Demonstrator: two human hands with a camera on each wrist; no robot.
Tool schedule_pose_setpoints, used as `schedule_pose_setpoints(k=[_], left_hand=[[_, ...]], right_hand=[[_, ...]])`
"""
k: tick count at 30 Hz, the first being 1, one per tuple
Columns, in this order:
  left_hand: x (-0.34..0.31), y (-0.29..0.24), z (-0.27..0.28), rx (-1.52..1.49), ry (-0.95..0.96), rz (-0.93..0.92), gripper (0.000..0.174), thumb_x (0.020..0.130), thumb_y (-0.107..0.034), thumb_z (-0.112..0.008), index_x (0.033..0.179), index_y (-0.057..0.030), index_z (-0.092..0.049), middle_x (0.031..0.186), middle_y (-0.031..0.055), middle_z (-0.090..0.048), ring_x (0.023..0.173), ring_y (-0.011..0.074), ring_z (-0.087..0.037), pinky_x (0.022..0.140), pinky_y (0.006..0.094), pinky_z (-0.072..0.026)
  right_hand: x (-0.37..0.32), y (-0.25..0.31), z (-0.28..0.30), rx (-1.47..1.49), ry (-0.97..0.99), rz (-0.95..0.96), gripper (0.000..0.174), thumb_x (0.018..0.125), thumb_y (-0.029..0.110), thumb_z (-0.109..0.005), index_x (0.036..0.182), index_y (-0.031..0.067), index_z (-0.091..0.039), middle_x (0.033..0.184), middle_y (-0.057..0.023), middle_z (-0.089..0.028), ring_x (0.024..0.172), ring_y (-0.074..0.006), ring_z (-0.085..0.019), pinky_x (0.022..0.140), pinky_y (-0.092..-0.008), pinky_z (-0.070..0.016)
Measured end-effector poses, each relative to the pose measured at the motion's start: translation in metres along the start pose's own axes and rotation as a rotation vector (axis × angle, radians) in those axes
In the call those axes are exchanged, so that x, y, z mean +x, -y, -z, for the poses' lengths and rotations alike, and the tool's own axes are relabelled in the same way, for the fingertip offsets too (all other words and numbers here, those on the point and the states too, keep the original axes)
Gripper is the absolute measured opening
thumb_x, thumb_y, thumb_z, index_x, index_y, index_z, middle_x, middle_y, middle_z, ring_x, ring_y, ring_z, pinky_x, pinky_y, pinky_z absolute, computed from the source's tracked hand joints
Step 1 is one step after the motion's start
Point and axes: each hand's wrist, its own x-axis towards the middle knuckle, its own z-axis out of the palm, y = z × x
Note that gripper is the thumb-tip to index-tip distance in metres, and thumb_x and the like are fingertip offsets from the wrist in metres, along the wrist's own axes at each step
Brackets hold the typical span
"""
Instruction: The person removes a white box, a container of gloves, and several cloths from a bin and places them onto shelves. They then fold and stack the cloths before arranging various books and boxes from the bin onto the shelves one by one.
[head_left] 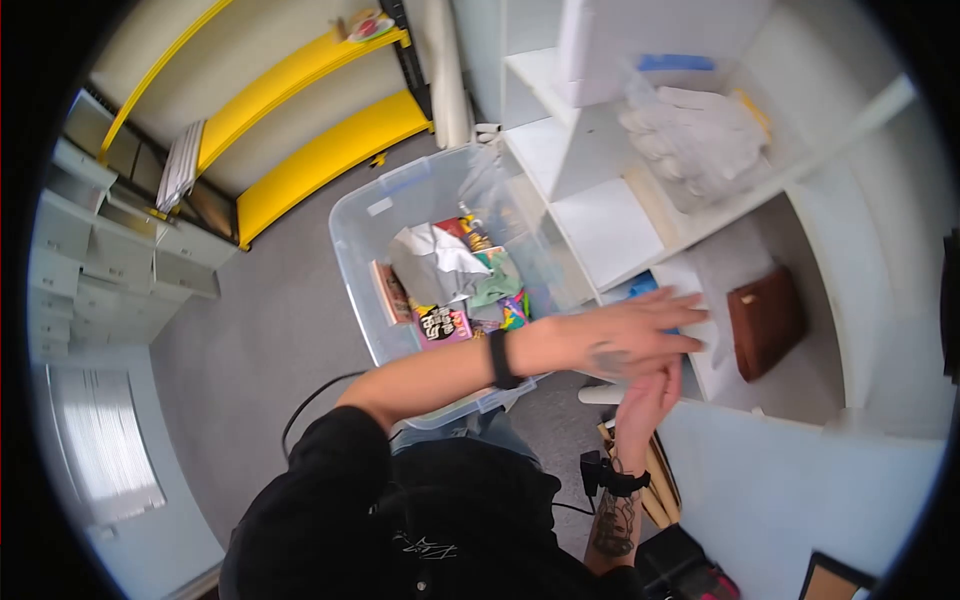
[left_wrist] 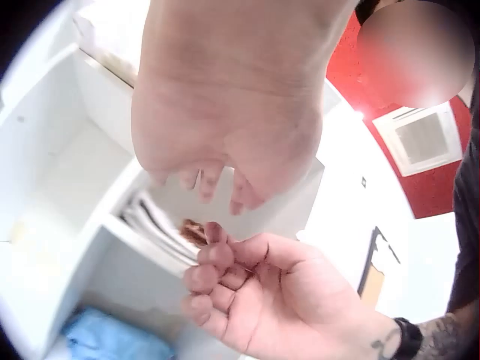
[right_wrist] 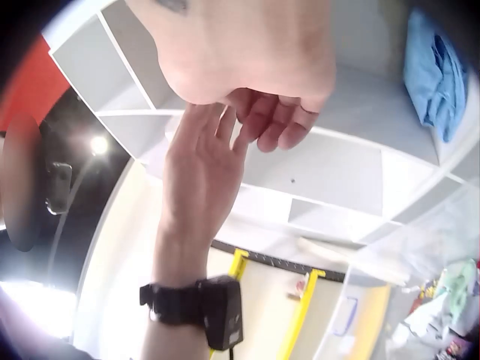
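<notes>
Both hands empty: left hand released, fingers extended; right hand released, fingers loosely curled. Contact between them cannot be determined. Brown pouch near them, inside shelf compartment.

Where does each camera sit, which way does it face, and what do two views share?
Head: on the head, facing down; torso, left hand, right hand show.
Left wrist: on that wrist, facing white shelving; both hands show.
Right wrist: on that wrist, facing yellow shelves; both hands show.
Head and right wrist share yellow shelves.
</notes>
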Motion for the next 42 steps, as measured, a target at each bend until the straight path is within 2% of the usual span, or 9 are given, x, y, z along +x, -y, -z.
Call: schedule_pose_setpoints(k=[4,9,12,20,26,27,32,37,42], left_hand=[[-0.131,-0.018,0.044,-0.039,-0.181,0.521,0.041,0.089,0.001,-0.057,0.130,-0.0047,-0.060,0.152,0.0183,-0.041,0.148,0.0381,-0.030,0.118,0.0496,-0.0331],[-0.302,-0.032,0.051,0.034,-0.522,1.144,0.030,0.099,-0.003,-0.049,0.127,-0.0023,-0.062,0.140,0.0196,-0.055,0.138,0.0364,-0.046,0.113,0.0415,-0.0391],[-0.356,-0.048,0.069,-0.356,-0.770,1.425,0.034,0.101,-0.009,-0.050,0.134,-0.0025,-0.058,0.137,0.0166,-0.059,0.136,0.0293,-0.048,0.113,0.0403,-0.0392],[-0.426,-0.043,0.070,-0.905,-1.212,1.273,0.046,0.106,-0.018,-0.044,0.149,-0.0003,-0.041,0.148,0.0152,-0.049,0.140,0.0236,-0.044,0.118,0.0379,-0.0340],[-0.437,-0.041,0.074,-1.108,-1.298,1.168,0.047,0.106,-0.017,-0.044,0.150,-0.0004,-0.038,0.148,0.0168,-0.048,0.142,0.0251,-0.041,0.121,0.0397,-0.0307],[-0.436,-0.041,0.075,-1.129,-1.306,1.169,0.048,0.106,-0.017,-0.044,0.150,0.0001,-0.037,0.148,0.0174,-0.048,0.142,0.0257,-0.041,0.121,0.0401,-0.0306],[-0.438,-0.038,0.073,-1.126,-1.282,1.181,0.047,0.106,-0.015,-0.044,0.151,-0.0005,-0.036,0.150,0.0171,-0.046,0.143,0.0252,-0.039,0.122,0.0394,-0.0289],[-0.439,-0.038,0.071,-1.138,-1.320,1.163,0.051,0.106,-0.019,-0.043,0.152,0.0020,-0.032,0.152,0.0196,-0.042,0.144,0.0262,-0.037,0.123,0.0398,-0.0272],[-0.437,-0.039,0.068,-1.061,-1.282,1.227,0.048,0.106,-0.019,-0.045,0.149,-0.0002,-0.039,0.149,0.0158,-0.047,0.142,0.0222,-0.040,0.121,0.0362,-0.0289]], right_hand=[[-0.005,-0.009,-0.033,-0.403,0.458,-0.266,0.017,0.101,0.001,-0.047,0.105,-0.0013,-0.063,0.086,-0.0067,-0.066,0.081,-0.0126,-0.063,0.074,-0.0269,-0.0518],[-0.018,-0.066,-0.074,-0.437,0.643,-0.476,0.016,0.101,0.002,-0.047,0.101,-0.0014,-0.063,0.078,-0.0058,-0.065,0.071,-0.0114,-0.063,0.064,-0.0256,-0.0512],[-0.021,-0.097,-0.091,-0.508,0.716,-0.606,0.016,0.100,0.003,-0.048,0.102,-0.0021,-0.063,0.080,-0.0062,-0.067,0.071,-0.0125,-0.065,0.062,-0.0260,-0.0526],[-0.032,-0.187,-0.104,-0.670,0.750,-0.997,0.020,0.098,0.007,-0.050,0.112,-0.0017,-0.063,0.096,-0.0103,-0.069,0.082,-0.0164,-0.068,0.068,-0.0294,-0.0571],[-0.012,-0.290,-0.082,-0.419,0.344,-1.397,0.036,0.094,0.005,-0.053,0.129,-0.0019,-0.050,0.117,-0.0185,-0.060,0.100,-0.0325,-0.065,0.090,-0.0444,-0.0567],[-0.008,-0.315,-0.070,-0.262,0.160,-1.501,0.045,0.092,0.003,-0.053,0.136,0.0018,-0.044,0.133,-0.0221,-0.049,0.111,-0.0394,-0.058,0.099,-0.0517,-0.0524],[-0.010,-0.383,-0.045,-0.192,-0.107,-1.448,0.058,0.090,-0.002,-0.052,0.144,0.0142,-0.041,0.145,-0.0217,-0.030,0.131,-0.0441,-0.041,0.111,-0.0574,-0.0420],[-0.016,-0.397,-0.045,-0.008,-0.181,-1.330,0.059,0.091,0.000,-0.054,0.147,0.0068,-0.037,0.146,-0.0173,-0.033,0.127,-0.0404,-0.043,0.107,-0.0553,-0.0461],[-0.009,-0.371,-0.056,-0.219,-0.019,-1.210,0.043,0.093,0.006,-0.061,0.132,-0.0058,-0.050,0.128,-0.0173,-0.053,0.117,-0.0306,-0.055,0.101,-0.0446,-0.0498]])
